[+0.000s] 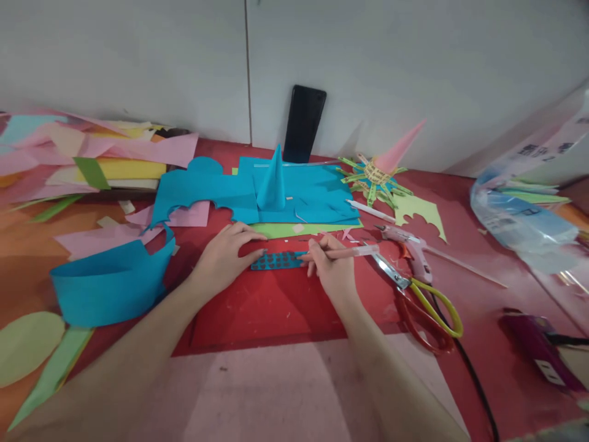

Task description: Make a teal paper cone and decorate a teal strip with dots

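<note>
A small blue paper strip (276, 260) with rows of dark marks lies on the red surface between my hands. My left hand (230, 255) rests at the strip's left end, thumb and fingers apart, its fingertips on the surface. In my right hand (330, 264) is a pinkish pen (359, 251), its tip at the strip's right end. Just behind the strip are light green paper (308, 229) and blue sheets (317, 184), with a blue paper cone (272, 187) standing on them.
Scissors (402, 282) and a pink glue gun (416, 252) lie on the right. A black phone (304, 124) leans against the wall. A curved blue paper band (105, 288) and colored paper scraps (138, 150) are on the left. A purple power strip (543, 350) sits at far right.
</note>
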A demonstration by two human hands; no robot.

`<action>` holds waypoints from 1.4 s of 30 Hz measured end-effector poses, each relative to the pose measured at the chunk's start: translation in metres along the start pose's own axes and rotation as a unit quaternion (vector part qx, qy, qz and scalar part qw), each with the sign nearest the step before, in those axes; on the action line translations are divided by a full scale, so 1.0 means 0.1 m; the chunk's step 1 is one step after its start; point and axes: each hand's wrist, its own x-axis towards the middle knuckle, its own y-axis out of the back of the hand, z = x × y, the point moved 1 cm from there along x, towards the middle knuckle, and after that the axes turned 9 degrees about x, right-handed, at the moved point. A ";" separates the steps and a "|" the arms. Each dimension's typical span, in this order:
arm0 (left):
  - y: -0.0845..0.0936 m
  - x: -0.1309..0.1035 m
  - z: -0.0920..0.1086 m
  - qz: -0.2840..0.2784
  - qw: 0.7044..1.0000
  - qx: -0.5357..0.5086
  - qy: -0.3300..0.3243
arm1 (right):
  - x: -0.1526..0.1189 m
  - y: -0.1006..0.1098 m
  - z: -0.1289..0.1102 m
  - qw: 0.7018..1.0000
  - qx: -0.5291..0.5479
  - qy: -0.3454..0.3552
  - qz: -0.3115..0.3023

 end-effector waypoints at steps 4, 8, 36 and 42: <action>-0.01 0.00 -0.01 0.008 1.000 -0.003 -0.010 | 0.01 0.00 0.00 1.000 0.030 -0.005 -0.002; -0.03 0.00 -0.02 0.020 1.000 -0.002 -0.023 | 0.02 -0.01 0.01 1.000 0.024 0.002 0.000; -0.04 0.00 -0.01 0.021 1.000 -0.003 -0.022 | -0.01 0.00 -0.03 0.999 -0.042 0.015 0.016; -0.02 0.00 0.00 0.018 1.000 0.001 -0.019 | -0.01 -0.01 -0.03 0.998 -0.055 0.026 0.012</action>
